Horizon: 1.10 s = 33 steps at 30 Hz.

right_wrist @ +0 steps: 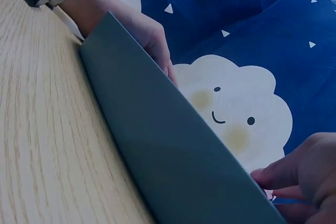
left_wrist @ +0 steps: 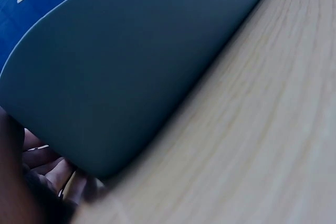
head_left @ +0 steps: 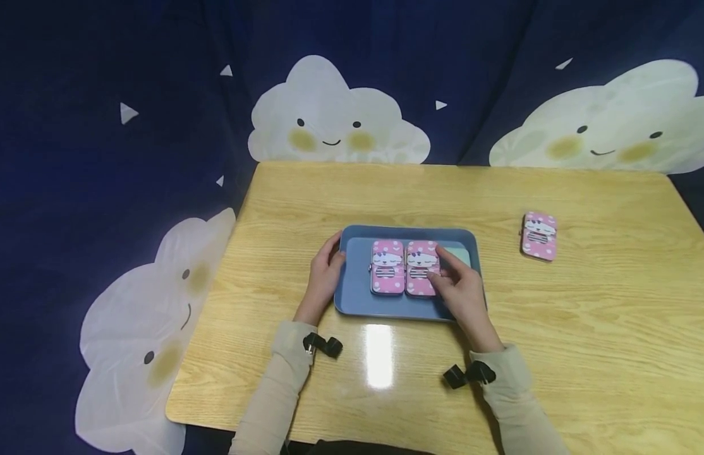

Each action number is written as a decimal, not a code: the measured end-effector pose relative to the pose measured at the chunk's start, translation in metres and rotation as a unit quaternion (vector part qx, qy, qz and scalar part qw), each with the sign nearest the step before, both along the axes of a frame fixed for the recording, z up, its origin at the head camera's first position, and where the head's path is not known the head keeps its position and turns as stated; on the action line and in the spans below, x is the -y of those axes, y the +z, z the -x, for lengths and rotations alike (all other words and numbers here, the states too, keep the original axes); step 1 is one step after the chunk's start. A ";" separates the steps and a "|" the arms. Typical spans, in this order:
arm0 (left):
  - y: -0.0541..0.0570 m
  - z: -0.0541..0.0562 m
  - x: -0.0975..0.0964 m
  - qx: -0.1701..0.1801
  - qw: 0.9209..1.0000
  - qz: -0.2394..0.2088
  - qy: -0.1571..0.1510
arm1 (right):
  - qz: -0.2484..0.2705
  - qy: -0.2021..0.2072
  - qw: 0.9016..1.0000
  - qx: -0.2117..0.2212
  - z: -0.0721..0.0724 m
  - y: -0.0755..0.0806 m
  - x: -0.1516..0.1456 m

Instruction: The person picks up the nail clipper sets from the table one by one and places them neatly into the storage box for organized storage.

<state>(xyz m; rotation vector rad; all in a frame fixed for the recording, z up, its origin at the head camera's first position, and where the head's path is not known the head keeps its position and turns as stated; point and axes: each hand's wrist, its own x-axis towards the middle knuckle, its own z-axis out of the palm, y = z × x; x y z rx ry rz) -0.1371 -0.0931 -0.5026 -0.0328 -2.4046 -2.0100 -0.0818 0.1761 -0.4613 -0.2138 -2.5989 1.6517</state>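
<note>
A blue rectangular tray [head_left: 354, 297] lies on the table with two pink cases printed with a white cartoon cat side by side in it. At the tray's left end, my left hand [head_left: 325, 275] grips the rim, thumb on top and fingers around the outside [left_wrist: 55, 174]. The right-hand pink case [head_left: 418, 268] is pinched at its right side between the thumb and fingers of my right hand [head_left: 466, 294]. Close beside it sits the left pink case [head_left: 388, 266], which neither hand touches. A pale green piece [head_left: 459, 254] shows partly behind my right fingers.
A third pink case [head_left: 539, 236] lies on the wooden table [head_left: 602, 316], to the right of the tray. Dark blue curtain [head_left: 176, 38] with white clouds hangs behind and left of the table. Each sleeve cuff carries a black wrist camera [head_left: 323, 345].
</note>
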 end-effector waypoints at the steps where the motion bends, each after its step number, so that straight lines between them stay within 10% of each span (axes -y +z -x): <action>1: 0.001 0.000 0.000 0.003 1.000 0.000 -0.001 | -0.003 0.001 1.000 0.000 0.000 0.000 0.000; 11: 0.039 -0.014 -0.004 0.010 1.000 0.000 -0.004 | -0.068 0.015 0.997 -0.029 0.000 0.000 -0.001; 28: 0.041 -0.014 -0.001 0.008 1.000 0.010 -0.024 | -0.070 0.016 0.997 -0.039 0.000 0.000 0.000; 33: 0.019 -0.005 0.000 0.015 1.000 0.006 -0.022 | -0.064 0.020 0.997 -0.034 -0.001 0.000 0.000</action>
